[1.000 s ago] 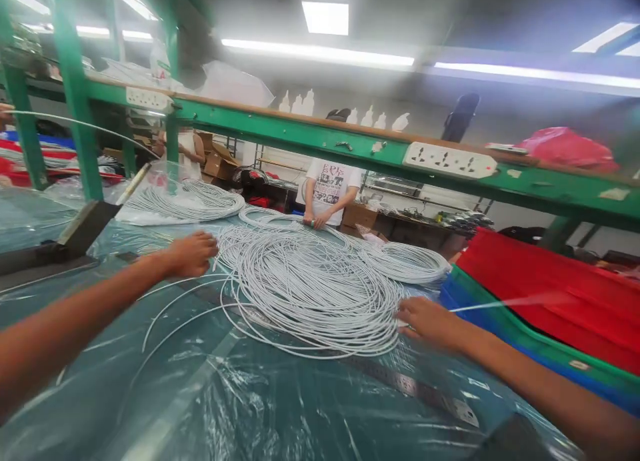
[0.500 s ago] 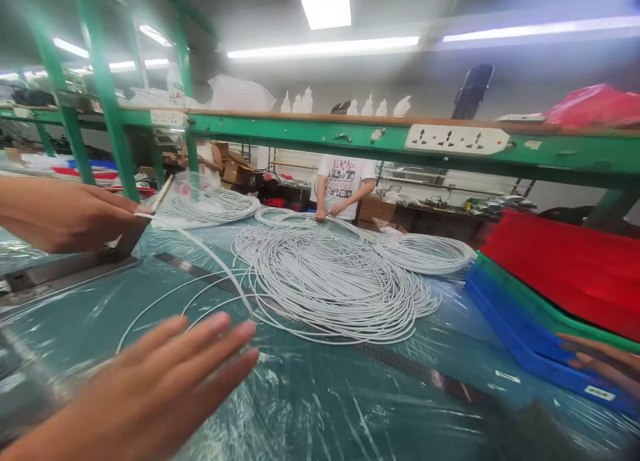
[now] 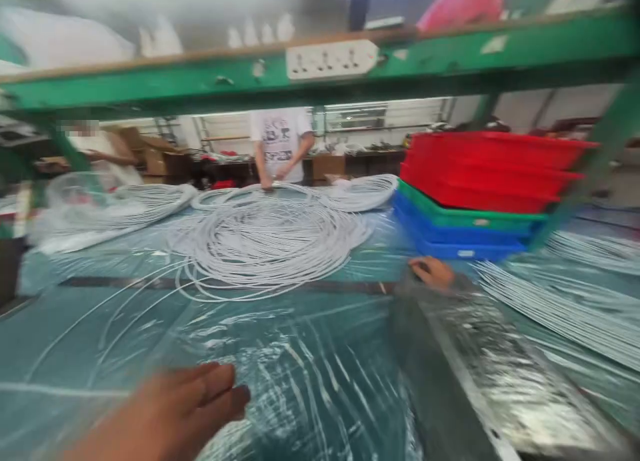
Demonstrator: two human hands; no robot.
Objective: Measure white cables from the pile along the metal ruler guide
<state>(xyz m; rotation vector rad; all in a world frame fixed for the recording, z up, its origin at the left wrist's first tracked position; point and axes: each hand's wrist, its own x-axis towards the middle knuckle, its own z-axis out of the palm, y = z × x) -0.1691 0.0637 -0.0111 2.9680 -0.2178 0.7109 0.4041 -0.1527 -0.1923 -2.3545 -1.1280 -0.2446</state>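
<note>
My left hand (image 3: 185, 408) is low at the left, over the plastic-covered table (image 3: 280, 354). It is blurred, its fingers reach to the right, and I see nothing held in it. One white cable (image 3: 60, 389) runs in from the left edge and passes out of sight near its wrist. Beyond lies a large loose coil of white cable (image 3: 270, 241), with several loose ends trailing left. Farther right, what appears to be my right hand (image 3: 434, 273) is at the far end of a grey, metal-topped box (image 3: 505, 381). The box hides its arm, and its grip is unclear.
Stacked red bins (image 3: 490, 171), a green bin (image 3: 470, 216) and blue bins (image 3: 450, 238) stand at the right. Straight cables (image 3: 555, 304) lie beside the box. A green shelf beam (image 3: 200, 81) crosses above. Across the table, a co-worker (image 3: 280, 141) has both hands at the coils.
The view has swung right, bringing the metal-topped box and straight cables into sight. Another hand gripping a cable at far left has left the view. My left hand's fingers are less spread.
</note>
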